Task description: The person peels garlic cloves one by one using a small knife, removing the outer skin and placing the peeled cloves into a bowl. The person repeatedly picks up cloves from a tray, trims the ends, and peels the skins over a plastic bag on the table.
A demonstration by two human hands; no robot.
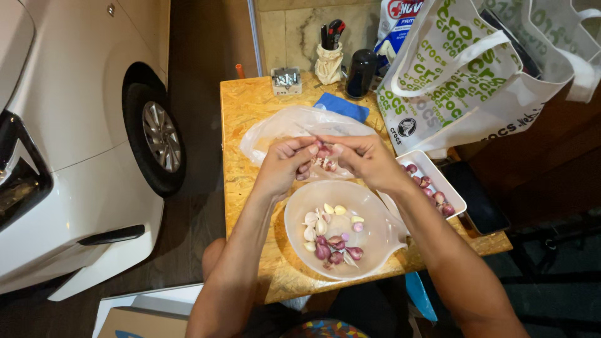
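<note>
Hands (285,166) (366,159) peel shallot (324,158) above bowl (369,241) — table edge near.

Counter (250,119) noted as yellowish flaked chipboard. Bowl (369,206) translucent white, holding purple-red shallots (335,250) and cream garlic cloves (311,220). Small tray (432,164) white, more purple-red shallots (432,188) seen in it. Plastic bag (282,128) clear, milky. Tote bag (451,69) white, patterned with green lettering. Cloth (341,106) blue. Car (69,125) white, tyre (141,134) black.
</note>
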